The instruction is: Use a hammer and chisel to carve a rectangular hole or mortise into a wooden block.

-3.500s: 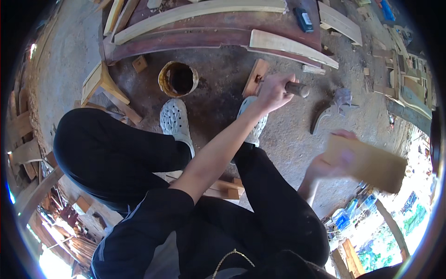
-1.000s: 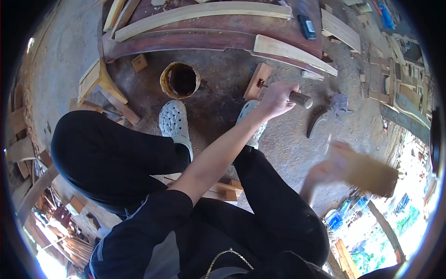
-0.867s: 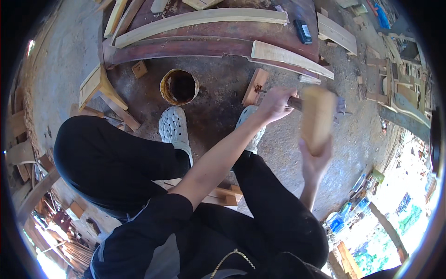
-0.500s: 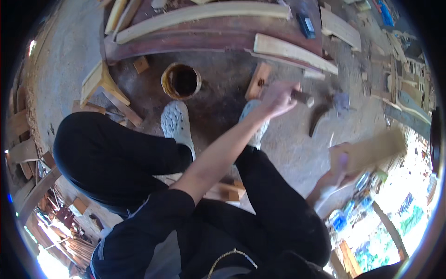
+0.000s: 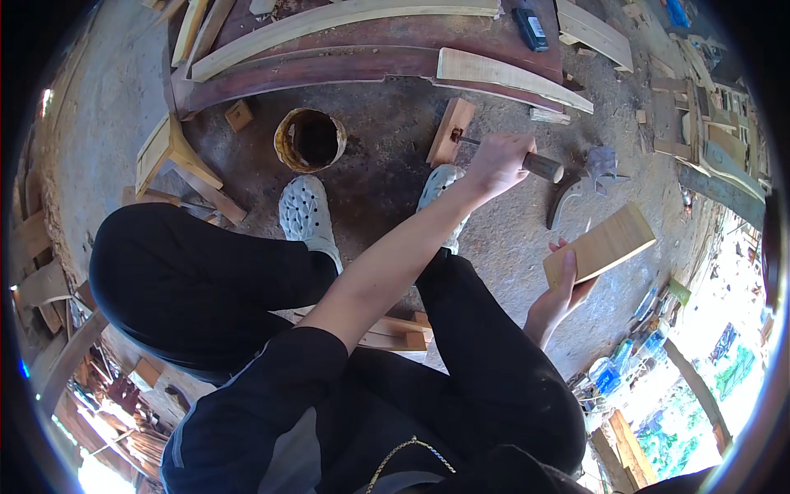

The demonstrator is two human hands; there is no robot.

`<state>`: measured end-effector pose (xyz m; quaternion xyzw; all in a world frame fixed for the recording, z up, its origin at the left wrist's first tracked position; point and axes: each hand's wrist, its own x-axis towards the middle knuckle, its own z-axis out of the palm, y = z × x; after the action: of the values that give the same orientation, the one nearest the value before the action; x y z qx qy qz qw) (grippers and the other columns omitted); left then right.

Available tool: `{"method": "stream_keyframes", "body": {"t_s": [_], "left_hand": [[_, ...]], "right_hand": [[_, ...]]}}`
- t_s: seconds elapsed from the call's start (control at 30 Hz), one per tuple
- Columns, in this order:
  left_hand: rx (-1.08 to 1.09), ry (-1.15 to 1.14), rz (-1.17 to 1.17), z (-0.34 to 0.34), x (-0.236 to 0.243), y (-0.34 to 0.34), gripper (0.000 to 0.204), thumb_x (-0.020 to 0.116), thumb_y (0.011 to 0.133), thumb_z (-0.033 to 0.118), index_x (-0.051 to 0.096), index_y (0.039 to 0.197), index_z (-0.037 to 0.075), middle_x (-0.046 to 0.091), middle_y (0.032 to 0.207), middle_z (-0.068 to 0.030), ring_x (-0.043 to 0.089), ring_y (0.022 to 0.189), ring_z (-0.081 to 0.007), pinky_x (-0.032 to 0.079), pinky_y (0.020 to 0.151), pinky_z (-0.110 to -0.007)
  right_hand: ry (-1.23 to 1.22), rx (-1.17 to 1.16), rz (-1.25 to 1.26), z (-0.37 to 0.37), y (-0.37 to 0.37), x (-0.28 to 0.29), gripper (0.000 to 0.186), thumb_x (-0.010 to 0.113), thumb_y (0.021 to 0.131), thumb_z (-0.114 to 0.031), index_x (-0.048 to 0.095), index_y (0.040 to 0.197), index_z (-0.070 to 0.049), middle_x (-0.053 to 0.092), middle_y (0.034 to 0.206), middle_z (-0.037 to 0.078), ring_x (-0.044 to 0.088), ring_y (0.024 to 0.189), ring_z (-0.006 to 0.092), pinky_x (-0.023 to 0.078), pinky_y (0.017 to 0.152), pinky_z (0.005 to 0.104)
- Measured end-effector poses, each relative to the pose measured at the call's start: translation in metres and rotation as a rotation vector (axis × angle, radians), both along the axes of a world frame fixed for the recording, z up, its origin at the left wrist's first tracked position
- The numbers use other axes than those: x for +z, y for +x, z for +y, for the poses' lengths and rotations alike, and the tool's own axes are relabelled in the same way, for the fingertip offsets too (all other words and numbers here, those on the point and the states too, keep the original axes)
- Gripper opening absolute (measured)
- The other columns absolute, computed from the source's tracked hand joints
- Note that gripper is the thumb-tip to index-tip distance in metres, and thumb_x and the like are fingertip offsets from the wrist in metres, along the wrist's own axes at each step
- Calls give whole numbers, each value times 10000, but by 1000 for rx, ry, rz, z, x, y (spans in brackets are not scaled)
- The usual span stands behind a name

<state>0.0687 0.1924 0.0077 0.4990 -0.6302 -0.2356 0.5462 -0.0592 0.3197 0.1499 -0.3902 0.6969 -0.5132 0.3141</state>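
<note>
My left hand (image 5: 500, 163) is closed round a chisel (image 5: 544, 168); its wooden handle sticks out to the right. The thin blade points left, its tip at a dark notch in a small reddish-brown wood block (image 5: 445, 146). That block lies on the floor just beyond my right shoe (image 5: 439, 188). Off to the right, my right hand (image 5: 562, 294) grips a thick pale wooden block (image 5: 605, 245) by its near end, thumb across the top face. The pale block is held up, tilted, apart from the chisel handle.
A stained bucket (image 5: 284, 150) stands beyond my left shoe (image 5: 304, 210). Farther off, a reddish-brown board (image 5: 362, 70) carries curved pale timbers (image 5: 346, 25). A curved metal piece (image 5: 562, 204) lies right of the chisel. Joined wood pieces (image 5: 169, 148) stand at left.
My right hand has brought the pale block leftward, closer to the chisel, and its motion blur is gone. My left hand keeps the chisel at the notch.
</note>
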Motion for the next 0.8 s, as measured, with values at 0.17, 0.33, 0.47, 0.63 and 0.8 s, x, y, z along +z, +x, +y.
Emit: {"method": "stream_keyframes", "body": {"t_s": [0.17, 0.33, 0.47, 0.63, 0.8], "left_hand": [[34, -65, -31, -1, -1, 2, 233, 731, 686, 53, 549, 818, 116, 610, 693, -80, 635, 672, -314, 503, 628, -424], [-20, -27, 73, 6, 31, 27, 275, 792, 779, 183, 537, 701, 116, 554, 606, -43, 590, 558, -225, 483, 558, -356], [-264, -79, 174, -1, 69, 33, 329, 791, 807, 225, 528, 655, 98, 567, 565, -28, 562, 468, -185, 422, 445, -305], [-175, -128, 83, -21, 62, 19, 293, 752, 824, 192, 529, 671, 82, 580, 567, -63, 590, 473, -227, 450, 446, -327], [-44, -143, -16, -28, 36, 4, 195, 701, 834, 152, 545, 732, 93, 590, 590, -78, 613, 499, -254, 483, 475, -376]], "right_hand": [[-16, -51, 16, 6, 4, -5, 638, 660, 932, -200, 339, 1449, -10, 615, 1135, 206, 644, 1001, 280, 496, 920, 408], [72, -21, 32, 11, 2, -3, 631, 659, 935, -208, 351, 1441, 6, 627, 1112, 193, 642, 970, 261, 499, 903, 394], [137, -12, 57, 10, 8, -12, 622, 660, 931, -207, 364, 1433, 10, 631, 1106, 199, 644, 953, 258, 505, 887, 386], [60, 30, 41, -5, 10, -14, 613, 639, 933, -198, 356, 1432, 17, 622, 1084, 220, 646, 921, 265, 528, 845, 396], [-304, -2, 210, -20, 5, 12, 625, 645, 910, -185, 333, 1407, 31, 601, 1028, 220, 640, 872, 283, 553, 780, 410]]}}
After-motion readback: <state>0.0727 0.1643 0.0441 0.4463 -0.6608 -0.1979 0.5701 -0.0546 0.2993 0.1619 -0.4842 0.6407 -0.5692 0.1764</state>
